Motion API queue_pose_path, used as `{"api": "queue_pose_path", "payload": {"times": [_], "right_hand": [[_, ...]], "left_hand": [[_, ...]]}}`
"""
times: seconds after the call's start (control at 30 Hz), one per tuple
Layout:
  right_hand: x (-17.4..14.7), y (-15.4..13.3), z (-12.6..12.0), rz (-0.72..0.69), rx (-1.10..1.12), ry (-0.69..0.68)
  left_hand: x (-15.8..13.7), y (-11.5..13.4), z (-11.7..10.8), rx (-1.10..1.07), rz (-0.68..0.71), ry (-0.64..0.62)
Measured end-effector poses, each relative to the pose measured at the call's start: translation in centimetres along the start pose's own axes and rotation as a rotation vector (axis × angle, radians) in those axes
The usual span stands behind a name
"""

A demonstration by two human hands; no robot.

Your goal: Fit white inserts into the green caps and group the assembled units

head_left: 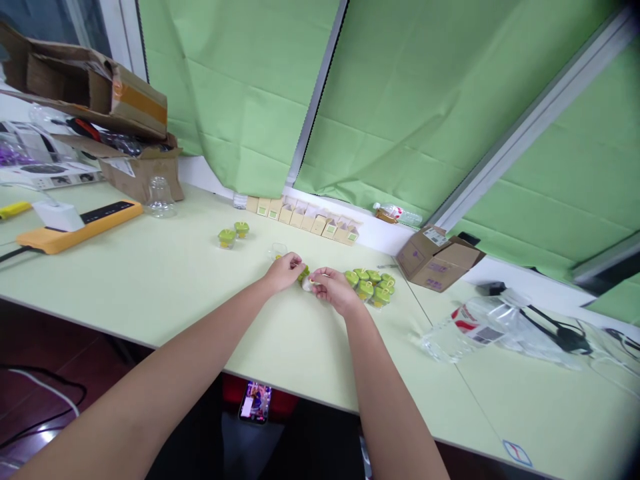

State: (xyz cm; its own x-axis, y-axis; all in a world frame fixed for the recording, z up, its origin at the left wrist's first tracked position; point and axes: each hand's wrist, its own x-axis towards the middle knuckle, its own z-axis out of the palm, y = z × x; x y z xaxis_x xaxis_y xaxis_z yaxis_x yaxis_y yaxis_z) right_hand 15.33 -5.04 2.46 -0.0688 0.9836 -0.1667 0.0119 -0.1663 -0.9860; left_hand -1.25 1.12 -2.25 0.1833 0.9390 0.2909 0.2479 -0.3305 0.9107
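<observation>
Over the middle of the table my left hand [285, 272] is closed in a pinch, its fingertips on a small green lid [303, 273]. Close beside it, my right hand [334, 289] pinches a small whitish piece [307, 284]; its exact kind is too small to make out. Just behind my left hand stands a small clear cup [279, 250] with a bit of yellow near its base. To the right of my right hand several small clear cups with green lids [365, 289] are grouped together. Two more green-lidded cups [227, 238] stand to the left.
Small cardboard boxes [300, 217] line the table's back edge. An orange power strip [80, 227], a clear plastic dome [161, 198] and cartons [140, 170] are at left. A carton [437, 259] and a large plastic bottle [465, 328] stand right. A phone [255, 402] lies below the table edge.
</observation>
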Motion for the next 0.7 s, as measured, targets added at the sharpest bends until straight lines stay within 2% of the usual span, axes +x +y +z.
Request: {"api": "queue_pose_path", "payload": {"times": [0.13,0.3,0.43,0.5,0.53,0.57,0.63,0.67,0.7], "right_hand": [[-0.7,-0.2,0.4,0.005,-0.029,-0.139],[-0.8,-0.2,0.6,-0.004,0.01,-0.225],[-2.4,-2.4,0.7,-0.045,-0.055,-0.336],[-4.6,-3.1,2.5,-0.057,-0.13,-0.525],[-6.0,-2.9,4.2,-0.033,-0.17,-0.67],[-7.5,-2.0,6.2,0.042,-0.197,-0.882],[-10.3,1.1,10.9,0.188,-0.27,-1.346],[-11.4,3.1,13.0,0.2,-0.387,-1.488],[-12.3,5.1,14.7,0.183,-0.54,-1.544]], "left_hand": [[-0.1,-0.3,0.2,0.037,0.047,-0.023],[-0.2,0.0,0.0,0.057,0.117,-0.139],[-0.3,0.5,-0.2,0.053,0.142,-0.164],[-0.4,0.7,-0.3,0.068,0.126,-0.158],[-0.4,0.7,-0.3,0.076,0.114,-0.155],[-0.4,0.7,-0.3,0.085,0.106,-0.157],[-0.4,0.6,-0.1,0.108,0.098,-0.15],[-0.3,0.6,-0.1,0.122,0.097,-0.142],[-0.2,0.5,0.0,0.137,0.096,-0.131]]}}
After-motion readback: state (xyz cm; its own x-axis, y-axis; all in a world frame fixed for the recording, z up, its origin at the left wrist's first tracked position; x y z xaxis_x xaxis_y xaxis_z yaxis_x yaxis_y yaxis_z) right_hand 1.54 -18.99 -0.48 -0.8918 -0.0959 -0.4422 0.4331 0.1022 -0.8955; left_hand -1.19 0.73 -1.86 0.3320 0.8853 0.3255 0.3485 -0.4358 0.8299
